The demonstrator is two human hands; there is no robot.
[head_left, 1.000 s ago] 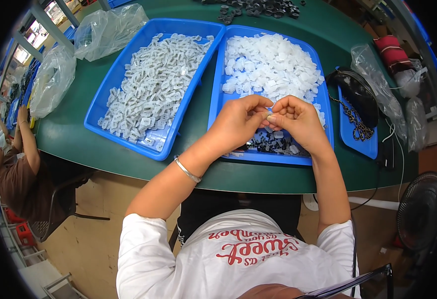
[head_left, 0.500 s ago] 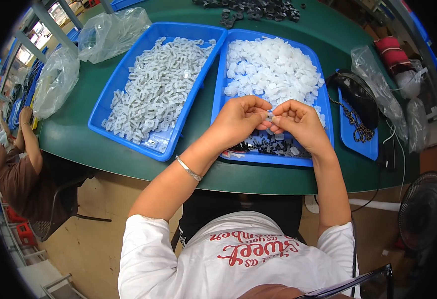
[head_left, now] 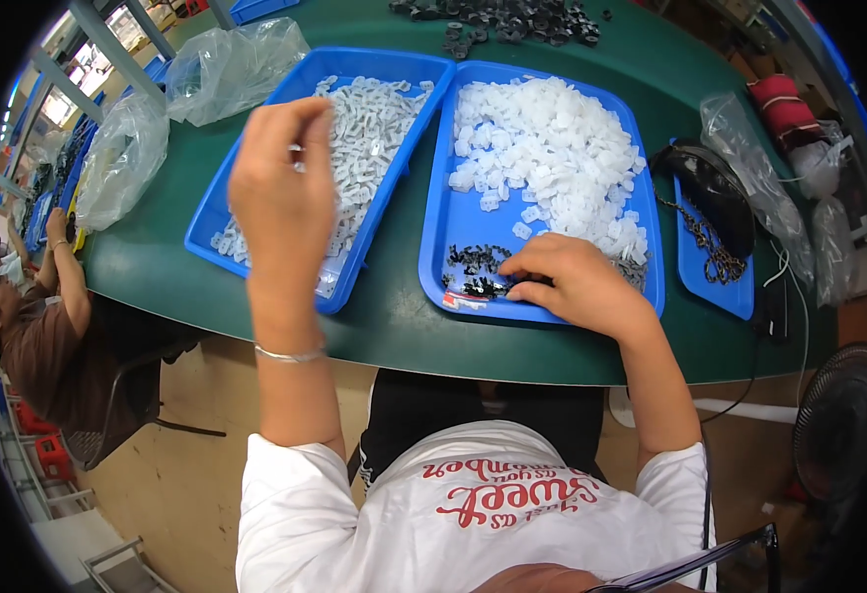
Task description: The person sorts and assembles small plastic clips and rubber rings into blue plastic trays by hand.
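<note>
Right hand (head_left: 581, 287): lowered into right tray (head_left: 468, 225); fingers bent, thumb and forefinger seen apart at small black pieces (head_left: 478, 259), glossy and irregular; whether one is gripped cannot be told. Left hand (head_left: 285, 188): raised over left tray (head_left: 409, 150), fingers curled; contents, if any, cannot be told. White pieces (head_left: 557, 138): flat, translucent, heaped in right tray. Grey pieces (head_left: 374, 119): small, with openings, spread in left tray. Both trays: blue, smooth, rimmed, set on green surface (head_left: 394, 316). Beyond: dark parts (head_left: 512, 20), loosely piled; clear bag (head_left: 241, 69), crumpled.
</note>
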